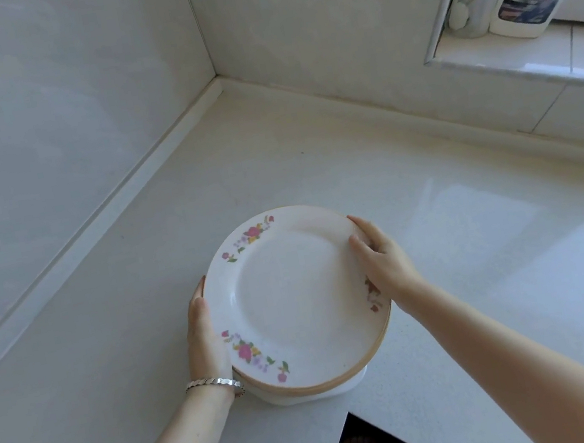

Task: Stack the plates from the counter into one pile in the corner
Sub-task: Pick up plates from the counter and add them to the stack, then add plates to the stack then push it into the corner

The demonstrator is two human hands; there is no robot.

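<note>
Both hands grip the plate pile at centre frame: left hand, right hand. The pile could slip sideways if pushed unevenly toward the corner.

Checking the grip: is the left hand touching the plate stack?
Touching. The head view shows the left hand pressed against the floral plate stack's left rim.
</note>
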